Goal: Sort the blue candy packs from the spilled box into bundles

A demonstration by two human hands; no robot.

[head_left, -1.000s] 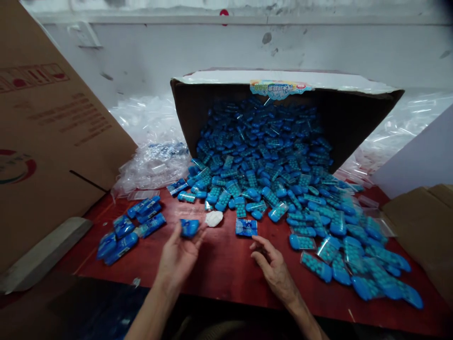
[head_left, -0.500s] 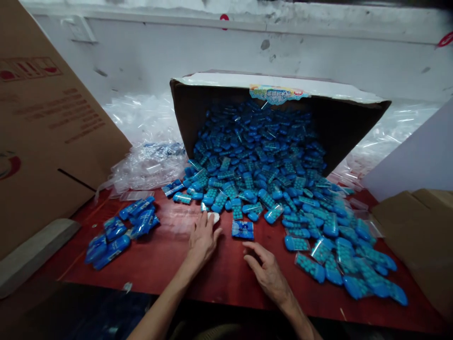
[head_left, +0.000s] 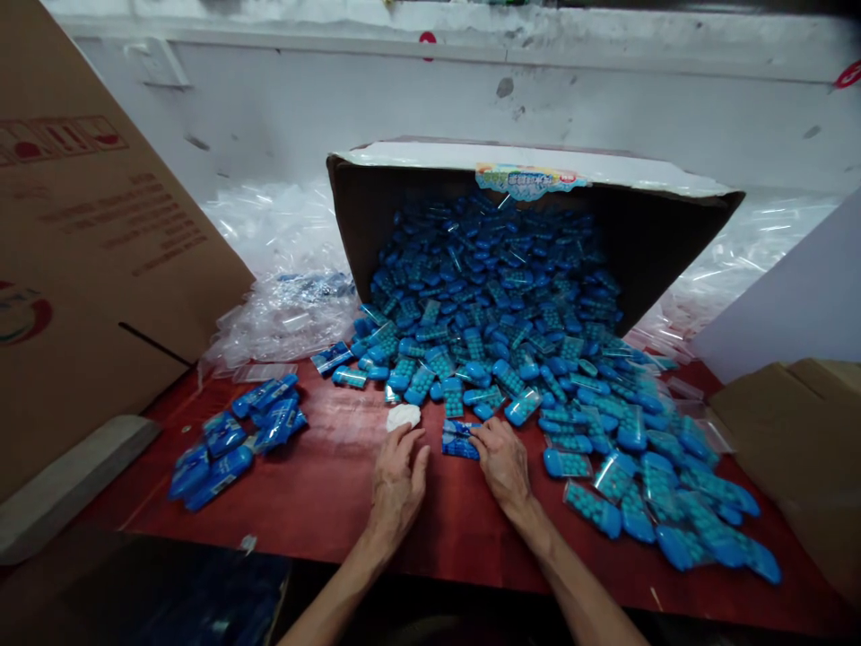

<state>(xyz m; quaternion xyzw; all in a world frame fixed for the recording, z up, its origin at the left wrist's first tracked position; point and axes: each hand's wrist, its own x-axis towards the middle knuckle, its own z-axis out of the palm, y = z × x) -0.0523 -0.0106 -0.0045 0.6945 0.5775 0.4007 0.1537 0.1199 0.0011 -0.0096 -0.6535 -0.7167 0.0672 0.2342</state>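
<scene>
"Packet [head_left: 457, 443]: where, and how will it handle?"
"Against the tips of the right fingers [head_left: 485, 437]; probably light, slick, soft. Pinch the edge nearest them. Whether they're clamped, I can't tell."
"Left fingers [head_left: 402, 441]?"
"Apart, just beside the white wad [head_left: 404, 416]."

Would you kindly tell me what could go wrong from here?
Loose clear plastic cases with blue caps spill from the tipped cardboard box, so a nudge might send more sliding. Some lie close to the front edge of the red table and could drop off. The right hand, at the flat blue printed packet, might brush nearby cases.
</scene>
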